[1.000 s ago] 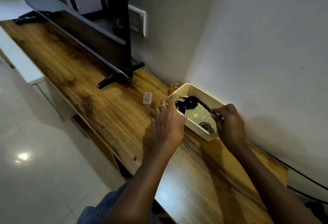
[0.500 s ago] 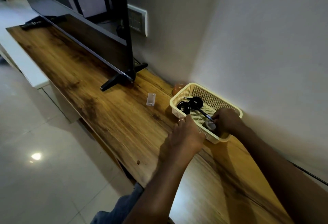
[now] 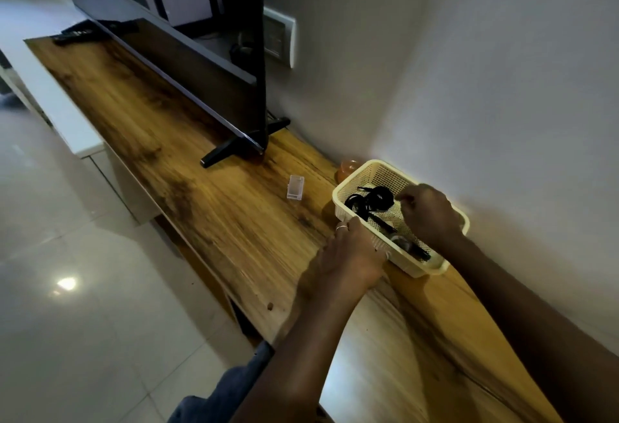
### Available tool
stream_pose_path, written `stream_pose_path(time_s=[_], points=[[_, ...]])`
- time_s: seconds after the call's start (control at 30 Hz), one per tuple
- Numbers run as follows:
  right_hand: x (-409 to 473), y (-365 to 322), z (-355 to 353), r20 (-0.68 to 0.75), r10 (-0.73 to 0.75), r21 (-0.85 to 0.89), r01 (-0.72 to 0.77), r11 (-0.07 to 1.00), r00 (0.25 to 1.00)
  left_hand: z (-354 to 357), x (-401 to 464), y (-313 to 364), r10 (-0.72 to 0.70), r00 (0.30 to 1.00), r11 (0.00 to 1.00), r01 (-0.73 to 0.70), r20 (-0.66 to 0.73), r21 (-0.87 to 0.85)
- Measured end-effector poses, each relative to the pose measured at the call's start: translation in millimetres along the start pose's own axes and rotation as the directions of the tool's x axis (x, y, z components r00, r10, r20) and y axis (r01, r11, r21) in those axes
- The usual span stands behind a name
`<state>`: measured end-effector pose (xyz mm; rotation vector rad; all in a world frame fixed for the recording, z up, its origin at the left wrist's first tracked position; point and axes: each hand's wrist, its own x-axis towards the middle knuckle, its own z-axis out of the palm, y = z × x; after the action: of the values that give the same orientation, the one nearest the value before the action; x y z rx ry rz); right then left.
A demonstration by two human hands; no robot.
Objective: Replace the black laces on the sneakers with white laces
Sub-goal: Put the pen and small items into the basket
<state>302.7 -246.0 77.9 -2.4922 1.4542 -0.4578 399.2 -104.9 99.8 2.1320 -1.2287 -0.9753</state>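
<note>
A cream mesh basket (image 3: 351, 185) stands on the wooden top (image 3: 217, 215) against the wall. A bundle of black laces (image 3: 371, 200) lies in its far end. A dark strip (image 3: 413, 249) and a small round grey thing (image 3: 398, 241) lie in its near end. My left hand (image 3: 348, 258) grips the basket's near rim, fingers hooked over the edge. My right hand (image 3: 430, 213) is inside the basket beside the lace bundle, fingers bent; whether it holds anything is hidden. No sneakers or white laces are in view.
A small clear plastic box (image 3: 295, 187) stands left of the basket, and an orange round thing (image 3: 348, 167) sits behind it. A television (image 3: 201, 64) on black feet (image 3: 231, 148) takes up the far part of the top. A remote (image 3: 73, 36) lies at the far end. Tiled floor is to the left.
My right hand has moved from the basket's near end toward the lace bundle, leaving the dark strip lying in the basket. My left hand stays on the near rim.
</note>
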Motion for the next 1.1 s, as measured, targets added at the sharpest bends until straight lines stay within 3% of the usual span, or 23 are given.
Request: stream_pose_path(time_s=[0.1,0.2,0.37,0.47,0.6,0.73,0.83,1.1], points=[[28.0,-28.3,11.3,0.011,-0.13,-0.029,0.131,0.991,0.991,-13.8,1.5,-13.6,-0.018,1.0,1.0,0.017,-0.023,-0.02],[56.6,-56.9,26.2,0.052,-0.156,-0.127,0.161,0.979,0.986,-23.8,3.0,-25.0,-0.046,0.997,0.999,0.047,-0.067,0.01],[98.2,-80.2,51.5,0.255,0.088,-0.406,0.024,0.914,0.963,-26.4,5.0,-29.2,-0.031,0.994,0.995,0.041,-0.108,0.086],[108.8,-83.6,66.1,0.218,0.163,-0.481,-0.039,0.876,0.962,-27.5,7.3,-30.7,-0.041,0.993,0.992,0.054,-0.111,0.116],[111.3,-86.7,65.2,0.038,0.07,-0.396,-0.049,0.917,0.997,-28.7,6.8,-33.0,-0.038,0.993,0.989,0.053,-0.115,0.136],[105.4,-87.9,30.2,-0.095,0.035,-0.062,-0.041,0.997,0.995,-27.8,3.9,-31.2,-0.023,0.994,0.992,0.036,-0.104,0.121],[96.1,-66.5,-4.5,-0.108,0.107,0.14,-0.091,0.986,0.988,-25.2,2.0,-23.6,-0.002,0.996,0.995,0.011,-0.089,0.103],[32.1,17.6,-22.5,0.14,0.241,-0.05,-0.237,0.97,0.96,-0.2,-4.6,7.6,0.067,0.997,0.997,-0.066,-0.024,0.038]])
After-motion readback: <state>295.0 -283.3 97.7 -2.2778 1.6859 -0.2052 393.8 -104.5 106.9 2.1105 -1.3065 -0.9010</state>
